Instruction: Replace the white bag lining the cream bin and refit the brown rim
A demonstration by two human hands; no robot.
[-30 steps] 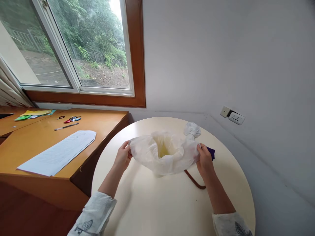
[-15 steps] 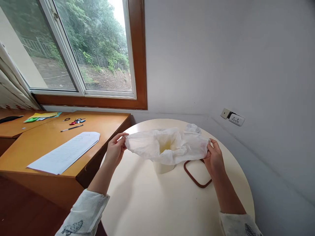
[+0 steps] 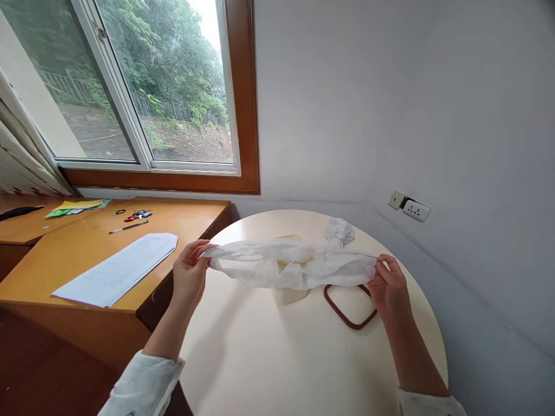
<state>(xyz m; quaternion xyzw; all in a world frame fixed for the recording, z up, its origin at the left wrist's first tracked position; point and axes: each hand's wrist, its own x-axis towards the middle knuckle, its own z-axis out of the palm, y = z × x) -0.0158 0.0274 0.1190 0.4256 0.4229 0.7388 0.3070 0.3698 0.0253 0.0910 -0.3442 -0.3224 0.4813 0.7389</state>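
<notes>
A thin white plastic bag (image 3: 251,266) is stretched sideways above the round table. My left hand (image 3: 191,273) pinches its left end, and my right hand (image 3: 390,283) pinches its right end. Behind and below the bag stands a pale cream bin (image 3: 289,296), whose rim and lower front show while the bag hides the rest. A brown rounded-square ring (image 3: 342,315) lies on the table just left of my right hand. Farther back is a crumpled white plastic bundle (image 3: 339,232).
The round cream table (image 3: 303,358) stands by the wall. At left, a wooden desk (image 3: 195,214) holds paper sheets (image 3: 121,268), a pen (image 3: 128,227), keys (image 3: 139,214) and coloured papers (image 3: 78,205). A wall socket (image 3: 416,210) is at right.
Both hands have moved apart, pulling the bag wider and flatter. Its opening has narrowed, and the bin's back rim and the crumpled bundle show more.
</notes>
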